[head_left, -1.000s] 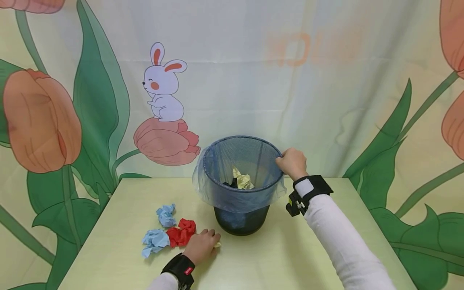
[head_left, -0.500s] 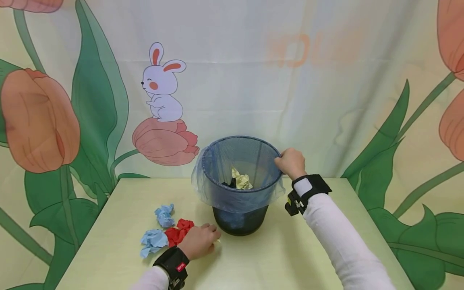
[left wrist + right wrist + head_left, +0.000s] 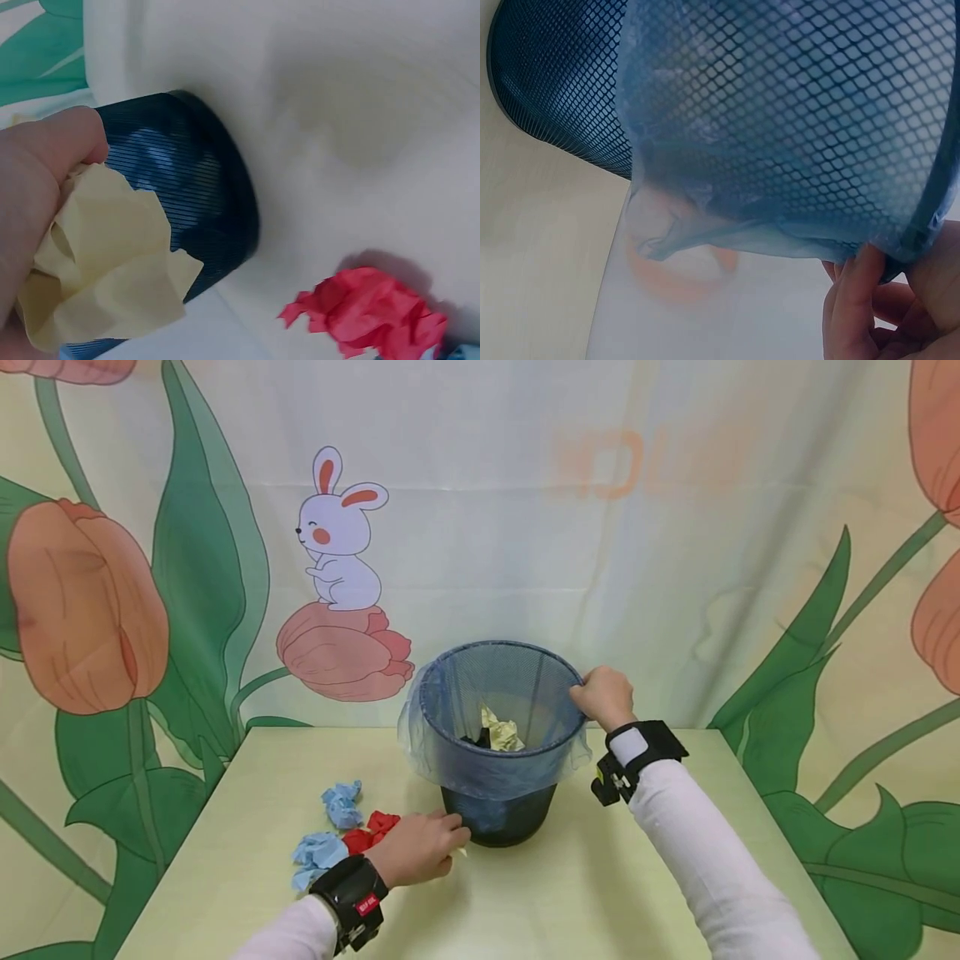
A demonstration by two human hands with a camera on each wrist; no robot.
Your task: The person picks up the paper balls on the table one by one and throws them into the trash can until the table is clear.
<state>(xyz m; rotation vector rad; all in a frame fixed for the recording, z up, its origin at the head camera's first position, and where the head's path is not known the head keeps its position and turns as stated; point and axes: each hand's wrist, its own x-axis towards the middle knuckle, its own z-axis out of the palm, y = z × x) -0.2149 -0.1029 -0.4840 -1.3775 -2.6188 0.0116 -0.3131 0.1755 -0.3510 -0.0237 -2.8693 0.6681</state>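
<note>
My right hand (image 3: 604, 696) grips the right rim of a dark mesh wastebasket (image 3: 501, 814), its fingers curled over the edge and the blue plastic liner (image 3: 705, 172). Low in front of the basket, my left hand (image 3: 420, 847) holds a crumpled piece of pale yellow paper (image 3: 105, 262); the head view shows only a sliver of it below the fingers. Inside the basket lie another crumpled yellow paper (image 3: 502, 732) and something black (image 3: 480, 739). A crumpled red paper (image 3: 367, 311) sits on the table just left of my left hand, partly hidden by it in the head view.
Two crumpled light blue papers, one farther back (image 3: 342, 804) and one nearer (image 3: 318, 853), lie on the pale table (image 3: 570, 902) beside the red one. Behind the table's back edge hangs a curtain (image 3: 480, 527) printed with tulips and a rabbit.
My left hand has risen slightly off the table and shifted right toward the basket, carrying the yellow paper. My right hand has kept its grip on the rim.
</note>
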